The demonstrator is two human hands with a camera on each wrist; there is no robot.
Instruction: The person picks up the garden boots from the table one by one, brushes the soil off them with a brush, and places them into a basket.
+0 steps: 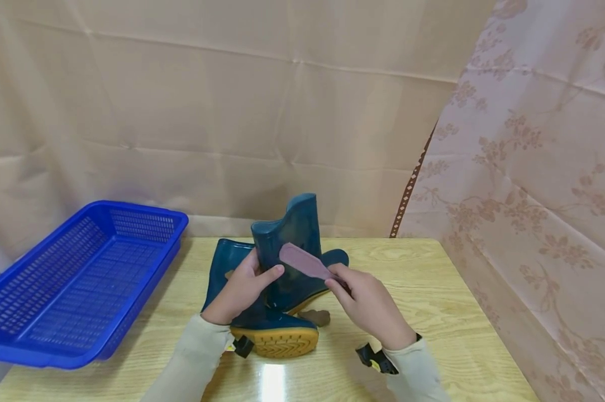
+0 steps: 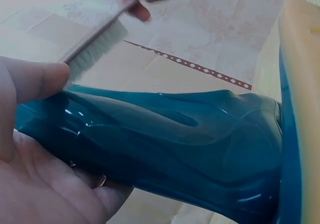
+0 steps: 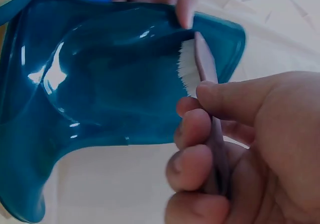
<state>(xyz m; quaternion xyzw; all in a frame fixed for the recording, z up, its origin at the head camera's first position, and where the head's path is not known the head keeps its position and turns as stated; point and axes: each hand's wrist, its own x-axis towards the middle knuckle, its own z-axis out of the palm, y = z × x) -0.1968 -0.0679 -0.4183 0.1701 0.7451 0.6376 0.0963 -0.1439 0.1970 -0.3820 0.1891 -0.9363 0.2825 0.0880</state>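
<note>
Yellowish table [image 1: 408,279] | beige drape [image 1: 232,111] | left fingers [image 1: 251,263] grip boot [image 1: 297,229] | right fingers [image 3: 192,166] pinch brush [image 1: 304,261]

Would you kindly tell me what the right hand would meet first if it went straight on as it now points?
Most likely the boot held by the left hand, met first by the brush in the right hand; any gap between them is hard to judge.

Wood-grain table [image 1: 423,324]; blue basket [image 1: 96,285] (mesh-sided) at left; beige cloth [image 1: 222,111] behind, floral cloth [image 1: 543,167] at right.
</note>
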